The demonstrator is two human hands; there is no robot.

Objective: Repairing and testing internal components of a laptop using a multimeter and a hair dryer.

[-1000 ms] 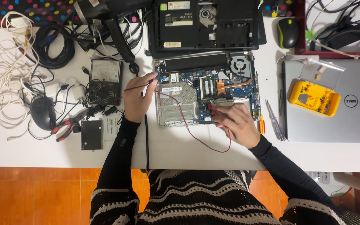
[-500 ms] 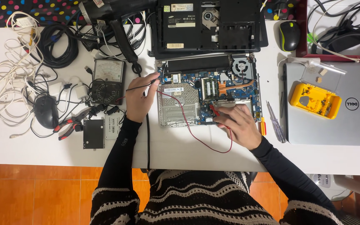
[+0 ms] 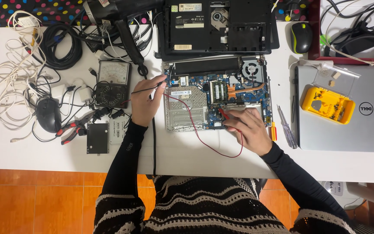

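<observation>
White counter (image 3: pixel 31 151) over orange tiled floor, crowded with cables. Item: opened laptop motherboard (image 3: pixel 221 93), centre of counter, below a black laptop base (image 3: pixel 221 26). Left hand (image 3: pixel 143 104) pinched a black probe (image 3: pixel 150 86) at the board's left edge. Right hand (image 3: pixel 247 130) closed on a red probe (image 3: pixel 222 113), tip on the lower board. Analogue multimeter (image 3: pixel 113 83) stood left of the board. Risk, judged: a slipping tip could bridge neighbouring contacts; the slack red lead (image 3: pixel 204 141) might snag a sleeve.
</observation>
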